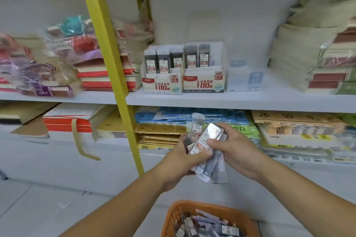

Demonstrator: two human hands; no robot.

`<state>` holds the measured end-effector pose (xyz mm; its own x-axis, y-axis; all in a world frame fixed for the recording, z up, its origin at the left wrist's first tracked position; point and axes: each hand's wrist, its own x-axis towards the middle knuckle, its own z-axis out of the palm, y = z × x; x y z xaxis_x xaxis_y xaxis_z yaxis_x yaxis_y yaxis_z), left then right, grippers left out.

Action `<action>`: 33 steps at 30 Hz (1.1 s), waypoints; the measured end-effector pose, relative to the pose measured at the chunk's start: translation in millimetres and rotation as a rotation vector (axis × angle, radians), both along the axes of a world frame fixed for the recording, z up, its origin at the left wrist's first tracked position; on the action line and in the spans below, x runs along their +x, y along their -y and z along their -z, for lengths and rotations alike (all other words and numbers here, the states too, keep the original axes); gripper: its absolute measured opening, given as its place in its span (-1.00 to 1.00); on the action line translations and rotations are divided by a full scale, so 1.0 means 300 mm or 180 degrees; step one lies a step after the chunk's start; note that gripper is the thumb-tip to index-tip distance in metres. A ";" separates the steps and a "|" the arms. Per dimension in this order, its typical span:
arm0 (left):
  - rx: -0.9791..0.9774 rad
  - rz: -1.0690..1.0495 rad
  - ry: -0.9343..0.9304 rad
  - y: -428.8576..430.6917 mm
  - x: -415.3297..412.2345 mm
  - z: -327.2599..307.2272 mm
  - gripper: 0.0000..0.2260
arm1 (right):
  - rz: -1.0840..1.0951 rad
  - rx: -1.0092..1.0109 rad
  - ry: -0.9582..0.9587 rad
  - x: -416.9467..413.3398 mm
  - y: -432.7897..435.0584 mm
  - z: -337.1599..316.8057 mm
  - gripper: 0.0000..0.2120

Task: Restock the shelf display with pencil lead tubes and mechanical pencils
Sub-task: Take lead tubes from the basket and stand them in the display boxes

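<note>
My left hand (182, 157) and my right hand (234, 147) together hold a bunch of several clear pencil lead tubes (205, 145) below the middle shelf. One tube marked 0.5 (196, 124) sticks up out of the bunch. On the shelf above stand two white display boxes: the HB 0.5 box (162, 82) with three dark tubes upright in it, and the HB 0.7 box (204, 82) with two. A pale blue-and-white box (245, 81) stands to their right. An orange basket (192, 209) with more tubes sits below my arms.
A yellow upright post (107, 48) crosses the shelf left of the boxes. Wrapped notebooks (57, 57) are stacked at the left, paper stacks (312, 54) at the right. The white shelf edge (231, 102) runs above packs of paper and envelopes (159, 131) on the lower shelf.
</note>
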<state>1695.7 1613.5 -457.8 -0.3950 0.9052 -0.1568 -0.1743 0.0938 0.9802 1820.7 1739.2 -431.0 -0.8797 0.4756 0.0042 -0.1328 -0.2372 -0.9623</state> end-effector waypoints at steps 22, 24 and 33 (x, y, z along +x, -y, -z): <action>0.0299 -0.1078 -0.0303 -0.020 -0.083 0.013 -0.35 | 0.0713 0.1018 0.0519 -0.081 0.000 0.028 -0.96; 0.0297 -0.1120 -0.0267 -0.017 -0.084 0.020 -0.48 | 0.0947 0.1000 0.0502 -0.078 -0.006 0.027 -0.92; 0.0448 -0.1417 -0.0016 -0.005 -0.102 -0.004 -0.47 | 0.0371 0.0758 0.0164 -0.055 -0.029 0.002 -0.70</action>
